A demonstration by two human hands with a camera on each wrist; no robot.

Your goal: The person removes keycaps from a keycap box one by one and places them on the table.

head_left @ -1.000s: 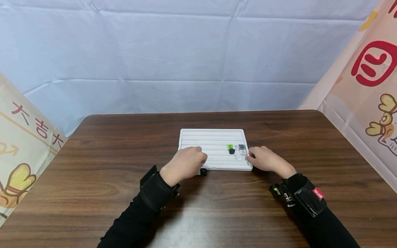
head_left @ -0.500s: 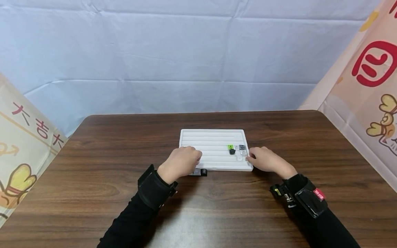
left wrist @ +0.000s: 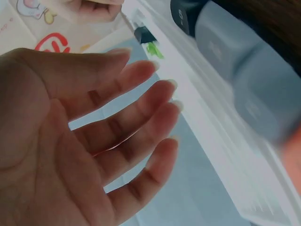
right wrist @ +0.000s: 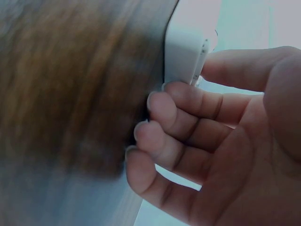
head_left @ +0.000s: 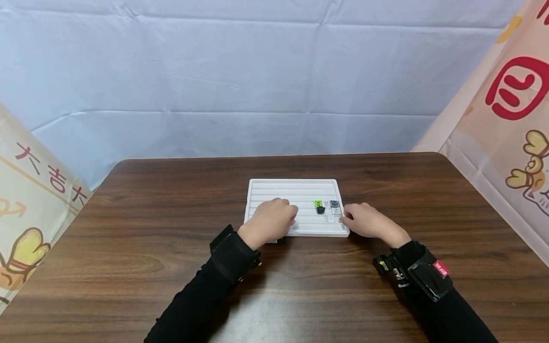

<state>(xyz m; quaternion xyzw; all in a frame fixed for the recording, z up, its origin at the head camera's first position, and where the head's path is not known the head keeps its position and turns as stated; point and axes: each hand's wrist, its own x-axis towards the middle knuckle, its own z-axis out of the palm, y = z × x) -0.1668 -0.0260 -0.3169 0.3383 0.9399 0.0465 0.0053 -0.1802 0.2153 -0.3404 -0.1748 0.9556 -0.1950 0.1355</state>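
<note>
A white ridged tray [head_left: 291, 189] lies on the table. My left hand [head_left: 272, 220] is over its front left part. In the left wrist view the fingers are loosely bent, with nothing between thumb and fingertips. Close to that hand, along the tray's front edge, stand a black keycap [left wrist: 185, 15] and grey keycaps [left wrist: 225, 40], partly blurred. My right hand [head_left: 368, 220] grips the tray's right edge, thumb on top and index finger against the side. On the tray's right part sit a green keycap [head_left: 318, 203], a black keycap [head_left: 320, 209], a dark grey keycap [head_left: 334, 203] and pale ones.
The brown wooden table [head_left: 171, 286] reaches around the tray on all sides. Behind it hangs a pale blue cloth [head_left: 257, 85]. Printed cloths hang at the left [head_left: 38, 209] and the right. An orange-red blurred thing [left wrist: 292, 157] borders the grey keycaps.
My left hand shifted slightly left, then moved right over the tray, covering most of the front keycaps again. The right hand and the tray stay in place.
</note>
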